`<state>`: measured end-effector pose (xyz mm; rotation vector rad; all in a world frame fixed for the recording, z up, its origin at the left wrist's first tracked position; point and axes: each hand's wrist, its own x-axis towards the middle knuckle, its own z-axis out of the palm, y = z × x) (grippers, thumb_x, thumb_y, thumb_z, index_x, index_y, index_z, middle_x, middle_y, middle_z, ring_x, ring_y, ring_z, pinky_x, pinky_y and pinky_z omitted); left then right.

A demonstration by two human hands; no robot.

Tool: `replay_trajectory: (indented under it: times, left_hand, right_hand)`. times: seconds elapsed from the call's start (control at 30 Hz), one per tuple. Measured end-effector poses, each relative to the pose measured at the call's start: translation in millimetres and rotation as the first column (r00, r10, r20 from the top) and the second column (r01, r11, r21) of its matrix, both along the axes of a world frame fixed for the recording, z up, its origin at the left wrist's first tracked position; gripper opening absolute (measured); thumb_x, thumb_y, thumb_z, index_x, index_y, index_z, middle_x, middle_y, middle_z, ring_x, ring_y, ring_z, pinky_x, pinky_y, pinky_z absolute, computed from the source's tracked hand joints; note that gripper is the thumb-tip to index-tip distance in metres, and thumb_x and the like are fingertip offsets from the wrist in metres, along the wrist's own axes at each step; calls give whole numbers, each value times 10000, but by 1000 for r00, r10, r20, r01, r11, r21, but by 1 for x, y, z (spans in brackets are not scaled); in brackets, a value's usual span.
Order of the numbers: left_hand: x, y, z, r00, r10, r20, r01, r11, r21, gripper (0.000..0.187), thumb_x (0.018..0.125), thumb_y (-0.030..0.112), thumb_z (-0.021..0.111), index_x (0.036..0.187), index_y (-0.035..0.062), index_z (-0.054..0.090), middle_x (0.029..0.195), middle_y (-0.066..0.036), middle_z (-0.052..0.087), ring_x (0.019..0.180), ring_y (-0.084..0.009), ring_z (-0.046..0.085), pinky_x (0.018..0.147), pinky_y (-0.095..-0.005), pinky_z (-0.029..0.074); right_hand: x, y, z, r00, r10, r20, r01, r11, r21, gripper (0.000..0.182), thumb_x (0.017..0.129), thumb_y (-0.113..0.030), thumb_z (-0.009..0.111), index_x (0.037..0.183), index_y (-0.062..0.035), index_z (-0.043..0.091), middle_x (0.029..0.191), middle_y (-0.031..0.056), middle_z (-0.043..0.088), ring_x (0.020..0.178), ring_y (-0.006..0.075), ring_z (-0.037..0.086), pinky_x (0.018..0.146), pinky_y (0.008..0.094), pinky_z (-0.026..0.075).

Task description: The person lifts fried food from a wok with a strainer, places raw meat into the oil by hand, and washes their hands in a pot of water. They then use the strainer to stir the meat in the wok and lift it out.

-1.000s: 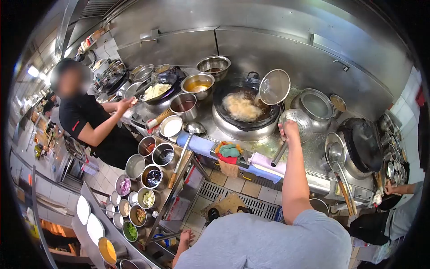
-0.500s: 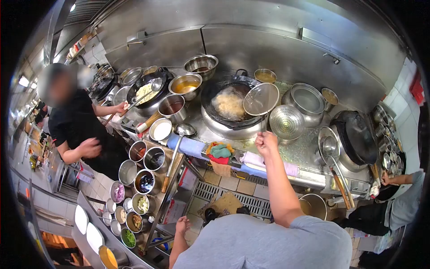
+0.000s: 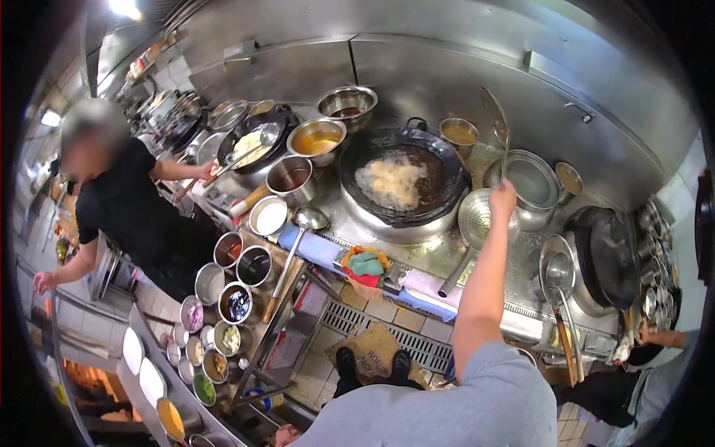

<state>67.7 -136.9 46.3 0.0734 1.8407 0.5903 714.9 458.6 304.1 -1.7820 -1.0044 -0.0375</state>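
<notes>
My right hand is closed around the handle of a mesh skimmer, raised nearly upright with its round head seen almost edge-on. Below and behind that arm, a perforated strainer ladle rests on the stove, partly covered. To its left, a black wok holds bubbling oil with pale, foamy food frying in it. Only a bit of my left hand shows low at the bottom edge, beside my body, its fingers mostly hidden.
Left, a co-worker in black works at another wok. Pots of sauce and chopped ingredients crowd the side counter, where a ladle lies. A lidded metal pot and a dark wok stand right. Another person is at far right.
My right hand has moved right and up, lifting the skimmer from the wok's edge and turning its head upright. My left hand has dropped lower. The co-worker's free hand has swung outward.
</notes>
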Motion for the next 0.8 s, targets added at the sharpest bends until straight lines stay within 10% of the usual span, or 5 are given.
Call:
replay_trajectory:
  times: [0.17, 0.3, 0.37, 0.47, 0.8]
  left_hand:
    - [-4, -24, -8, 984, 134, 114, -139, 990, 37, 235, 851, 226, 448, 1071, 144, 454, 796, -36, 553, 607, -178, 555, 448, -327, 418]
    - [11, 18, -9, 917, -345, -199, 380, 907, 181, 226, 837, 260, 466, 1049, 182, 483, 823, -15, 554, 659, -162, 559, 555, -349, 422]
    - [22, 50, -15, 999, -4, 36, 1, 996, 85, 222, 837, 259, 475, 1038, 169, 496, 828, -10, 555, 649, -153, 552, 540, -339, 413]
    - [27, 93, -11, 992, -123, 20, 120, 985, 128, 261, 831, 271, 509, 1064, 154, 495, 854, -10, 567, 660, -155, 558, 558, -351, 422]
    - [27, 164, -15, 989, -150, 4, 147, 977, 157, 270, 835, 253, 524, 1082, 146, 501, 922, -25, 579, 734, -192, 587, 618, -398, 429]
  right_hand:
    - [50, 81, -39, 997, 75, 34, -62, 951, -304, 312, 701, -123, 473, 953, 6, 604, 931, 251, 585, 900, 388, 557, 774, 403, 432]
    - [36, 23, -63, 997, 35, 74, -34, 999, -13, 355, 691, -89, 497, 1011, 47, 568, 977, 223, 593, 884, 382, 574, 794, 409, 435]
    - [28, -5, -67, 976, 176, -126, -189, 977, -101, 381, 755, -80, 491, 1115, 45, 490, 967, 192, 601, 697, 307, 601, 613, 396, 471]
    - [-6, -45, -20, 688, 326, -648, -417, 909, 13, 407, 827, -85, 448, 1215, 21, 392, 895, 154, 600, 527, 179, 520, 427, 294, 412]
    - [-27, -45, -15, 609, 298, -735, -590, 790, -168, 240, 879, -105, 336, 1090, -40, 429, 782, 134, 579, 447, 95, 414, 354, 214, 334]
